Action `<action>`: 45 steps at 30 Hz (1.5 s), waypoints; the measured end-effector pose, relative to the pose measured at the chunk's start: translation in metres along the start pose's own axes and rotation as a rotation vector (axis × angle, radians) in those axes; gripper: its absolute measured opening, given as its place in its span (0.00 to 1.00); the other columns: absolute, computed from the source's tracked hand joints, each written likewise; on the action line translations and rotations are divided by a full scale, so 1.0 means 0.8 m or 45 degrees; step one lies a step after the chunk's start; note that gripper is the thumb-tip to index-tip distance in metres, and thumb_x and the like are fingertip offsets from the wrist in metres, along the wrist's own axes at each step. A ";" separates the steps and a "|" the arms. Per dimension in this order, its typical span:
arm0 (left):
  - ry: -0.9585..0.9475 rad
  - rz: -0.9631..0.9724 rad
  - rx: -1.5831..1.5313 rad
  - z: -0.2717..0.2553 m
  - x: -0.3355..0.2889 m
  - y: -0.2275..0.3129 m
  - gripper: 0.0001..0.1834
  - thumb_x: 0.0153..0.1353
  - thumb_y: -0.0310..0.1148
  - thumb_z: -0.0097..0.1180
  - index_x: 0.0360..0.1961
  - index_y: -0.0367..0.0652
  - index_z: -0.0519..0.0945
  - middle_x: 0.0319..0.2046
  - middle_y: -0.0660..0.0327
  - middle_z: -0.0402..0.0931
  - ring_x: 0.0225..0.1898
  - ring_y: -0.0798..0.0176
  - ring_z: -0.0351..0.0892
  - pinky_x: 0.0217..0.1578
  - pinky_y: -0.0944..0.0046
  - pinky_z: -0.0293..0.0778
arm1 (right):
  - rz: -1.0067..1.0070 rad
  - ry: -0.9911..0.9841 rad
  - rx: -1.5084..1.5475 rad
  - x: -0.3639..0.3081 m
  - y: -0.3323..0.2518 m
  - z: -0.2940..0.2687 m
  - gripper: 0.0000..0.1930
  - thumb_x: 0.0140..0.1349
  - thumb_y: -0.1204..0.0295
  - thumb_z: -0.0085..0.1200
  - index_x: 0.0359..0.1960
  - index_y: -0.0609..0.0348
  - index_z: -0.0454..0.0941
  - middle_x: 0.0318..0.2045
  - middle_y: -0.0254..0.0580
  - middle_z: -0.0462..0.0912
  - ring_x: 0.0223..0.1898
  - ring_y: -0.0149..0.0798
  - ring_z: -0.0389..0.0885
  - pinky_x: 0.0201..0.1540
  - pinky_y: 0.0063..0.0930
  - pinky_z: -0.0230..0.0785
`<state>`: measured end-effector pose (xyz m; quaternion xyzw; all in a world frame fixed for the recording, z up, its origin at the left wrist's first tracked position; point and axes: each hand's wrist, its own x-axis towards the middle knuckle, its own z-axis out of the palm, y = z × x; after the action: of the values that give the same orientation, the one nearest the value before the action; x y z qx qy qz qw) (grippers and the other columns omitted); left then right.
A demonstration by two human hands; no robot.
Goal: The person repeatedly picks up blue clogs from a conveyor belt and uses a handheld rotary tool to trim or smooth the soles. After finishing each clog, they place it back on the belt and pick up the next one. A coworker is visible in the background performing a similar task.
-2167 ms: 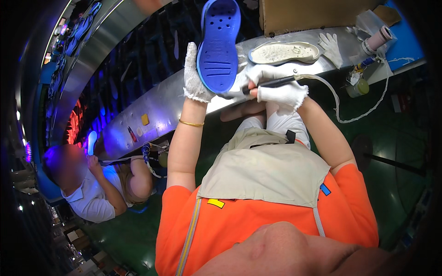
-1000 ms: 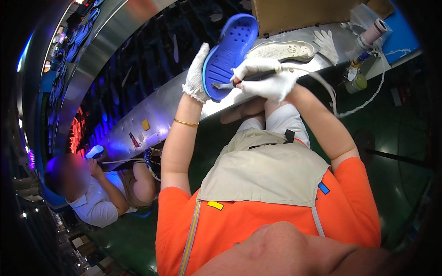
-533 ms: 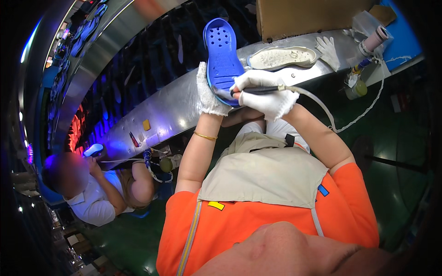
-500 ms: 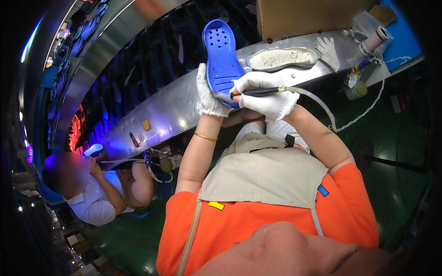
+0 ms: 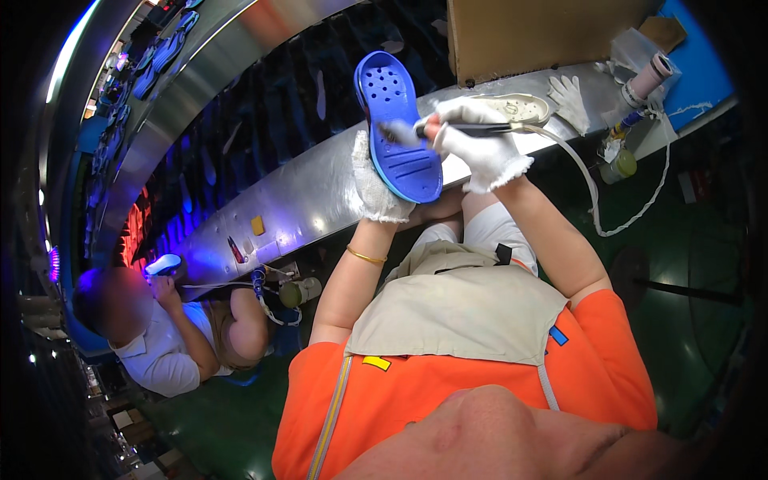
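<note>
A blue shoe sole (image 5: 398, 162) with a cluster of holes near its far end stands tilted over the metal ledge. My left hand (image 5: 374, 184), in a white knit glove, grips it from below along its left side. In my gloved right hand (image 5: 478, 150), bare fingertips pinch a brush (image 5: 400, 134) with a black handle and a hose running from its back end. Its bristles, smeared by motion, lie over the middle of the sole. Beyond the right hand a white shoe sole (image 5: 512, 106) rests on the ledge, partly hidden by that hand.
A spare white glove (image 5: 568, 104) lies on the metal ledge (image 5: 296, 188), near a cardboard sheet (image 5: 552, 36). At right, a pink roll (image 5: 650, 78) stands above a small jar (image 5: 620, 164). A co-worker (image 5: 164, 344) sits at left, holding another shoe piece. Blue soles (image 5: 164, 48) line the far rack.
The brush has moved from the near end of the blue sole up to its middle. The sole has shifted slightly nearer and to the right, with my left hand along with it.
</note>
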<state>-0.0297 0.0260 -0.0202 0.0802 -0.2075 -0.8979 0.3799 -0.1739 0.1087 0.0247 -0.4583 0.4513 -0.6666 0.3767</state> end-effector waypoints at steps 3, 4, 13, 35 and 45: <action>0.037 -0.082 -0.027 0.028 -0.009 -0.010 0.27 0.67 0.51 0.34 0.56 0.45 0.70 0.52 0.57 0.73 0.51 0.57 0.75 0.54 0.56 0.71 | -0.136 0.153 -0.039 0.016 0.001 0.003 0.05 0.55 0.76 0.58 0.33 0.62 0.78 0.33 0.35 0.81 0.35 0.25 0.78 0.42 0.20 0.72; 0.107 -0.013 0.062 0.021 -0.005 -0.016 0.27 0.67 0.52 0.34 0.57 0.45 0.70 0.52 0.57 0.73 0.51 0.57 0.75 0.54 0.56 0.71 | -0.295 0.099 -0.245 0.019 0.009 0.003 0.06 0.57 0.76 0.59 0.34 0.64 0.78 0.33 0.37 0.81 0.34 0.25 0.79 0.41 0.20 0.72; -0.028 -0.269 0.008 0.021 -0.007 -0.003 0.33 0.68 0.56 0.28 0.62 0.42 0.63 0.55 0.50 0.69 0.54 0.45 0.72 0.56 0.44 0.68 | -0.236 0.201 0.045 0.061 0.015 -0.023 0.08 0.58 0.78 0.58 0.39 0.63 0.76 0.36 0.39 0.82 0.38 0.28 0.80 0.45 0.22 0.73; -0.003 0.056 0.584 0.062 0.020 0.095 0.40 0.64 0.64 0.30 0.58 0.36 0.68 0.46 0.46 0.76 0.42 0.47 0.80 0.46 0.47 0.77 | -0.670 -0.512 -0.776 0.009 -0.082 -0.050 0.07 0.47 0.83 0.60 0.29 0.61 0.78 0.36 0.45 0.81 0.38 0.41 0.80 0.41 0.29 0.74; -0.439 0.235 0.356 0.223 0.185 0.271 0.10 0.57 0.35 0.50 0.20 0.48 0.71 0.16 0.66 0.71 0.23 0.63 0.72 0.48 0.43 0.67 | -0.664 -0.197 -0.495 0.007 -0.068 -0.037 0.10 0.45 0.88 0.60 0.29 0.60 0.79 0.36 0.42 0.81 0.37 0.34 0.80 0.41 0.25 0.73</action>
<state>-0.0466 -0.1596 0.2368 -0.0417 -0.3980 -0.8223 0.4047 -0.2089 0.1279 0.0729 -0.6708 0.4078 -0.6052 0.1320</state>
